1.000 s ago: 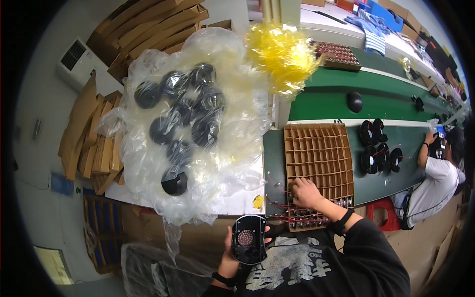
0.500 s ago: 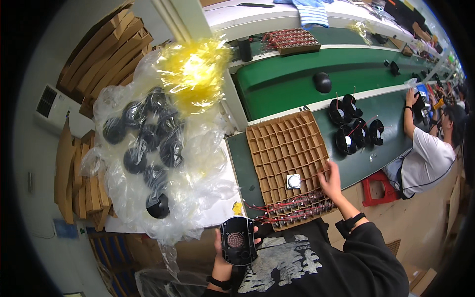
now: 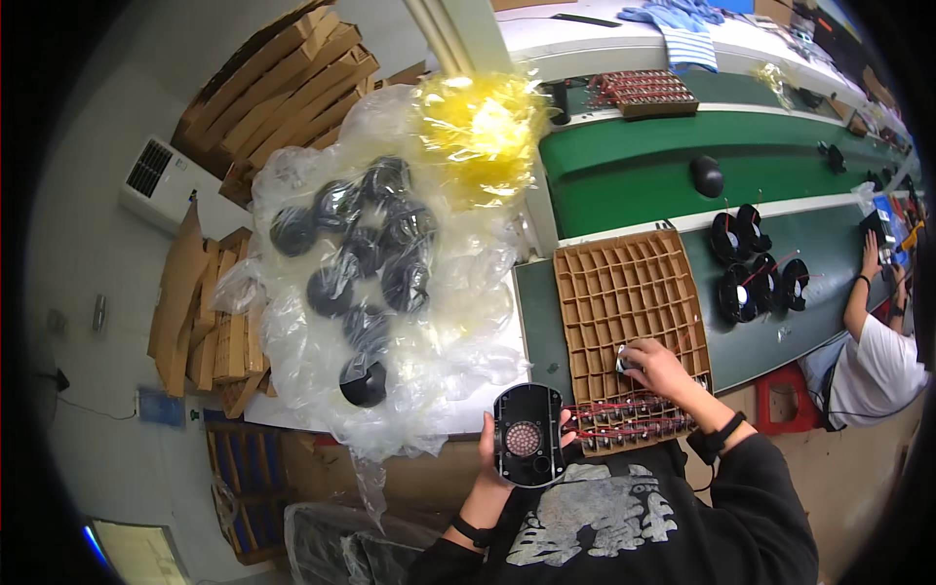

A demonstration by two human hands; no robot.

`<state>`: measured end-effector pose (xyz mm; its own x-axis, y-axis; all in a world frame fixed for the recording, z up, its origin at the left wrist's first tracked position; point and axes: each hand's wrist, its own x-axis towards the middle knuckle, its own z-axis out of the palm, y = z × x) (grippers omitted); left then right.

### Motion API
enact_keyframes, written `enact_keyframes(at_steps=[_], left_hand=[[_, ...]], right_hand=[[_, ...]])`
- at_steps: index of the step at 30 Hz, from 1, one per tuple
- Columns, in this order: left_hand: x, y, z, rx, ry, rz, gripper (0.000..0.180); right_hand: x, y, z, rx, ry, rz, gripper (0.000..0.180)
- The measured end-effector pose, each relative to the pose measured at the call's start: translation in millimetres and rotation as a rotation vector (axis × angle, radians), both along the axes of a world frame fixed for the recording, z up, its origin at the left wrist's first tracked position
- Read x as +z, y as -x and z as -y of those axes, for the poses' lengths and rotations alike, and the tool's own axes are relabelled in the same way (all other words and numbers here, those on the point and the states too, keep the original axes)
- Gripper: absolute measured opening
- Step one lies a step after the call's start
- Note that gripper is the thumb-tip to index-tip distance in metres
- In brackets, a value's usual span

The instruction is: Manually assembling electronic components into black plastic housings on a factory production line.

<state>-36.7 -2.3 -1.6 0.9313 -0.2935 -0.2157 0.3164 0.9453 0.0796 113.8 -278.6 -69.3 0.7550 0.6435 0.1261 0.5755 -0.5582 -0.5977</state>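
Note:
My left hand (image 3: pixel 487 450) grips a black plastic housing (image 3: pixel 529 408) by its sides, its inner face turned up. A round perforated patch and small screw holes show in it. My right hand (image 3: pixel 661 369) has its fingers closed on a small white-faced round part with a silvery square frame (image 3: pixel 622 360), mostly hidden by the fingers. Beneath that hand lies a cardboard divider tray (image 3: pixel 609 292) with many square cells. Its near rows hold several small metal parts with red wires (image 3: pixel 624 414).
Several black domes (image 3: pixel 363 382) lie in clear plastic wrap (image 3: pixel 292 341) on the left table, beside yellow film (image 3: pixel 478 136). Black wired shells (image 3: pixel 738 292) stand right of the tray. Beyond is a green conveyor belt (image 3: pixel 624 175). A person (image 3: pixel 877 366) works at the far right, near a red stool (image 3: pixel 785 405).
My right hand has moved from the tray's right edge onto the white-faced part and closed on it. The whole view has shifted, and the housing stays in my left hand.

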Motion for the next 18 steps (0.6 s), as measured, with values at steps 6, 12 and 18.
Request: enact_keyframes(at_steps=[6, 12, 18], left_hand=[[31, -3, 0, 0.015, -0.173, 0.116, 0.089], [45, -7, 7, -0.042, -0.491, 0.106, 0.082], [44, -2, 12, -0.068, -0.562, 0.040, 0.080]], right_hand=[[194, 23, -51, 0.163, -0.459, -0.013, 0.042], [220, 64, -92, 0.417, -0.267, 0.090, 0.037], [199, 68, -106, 0.430, -0.127, 0.199, 0.039]])
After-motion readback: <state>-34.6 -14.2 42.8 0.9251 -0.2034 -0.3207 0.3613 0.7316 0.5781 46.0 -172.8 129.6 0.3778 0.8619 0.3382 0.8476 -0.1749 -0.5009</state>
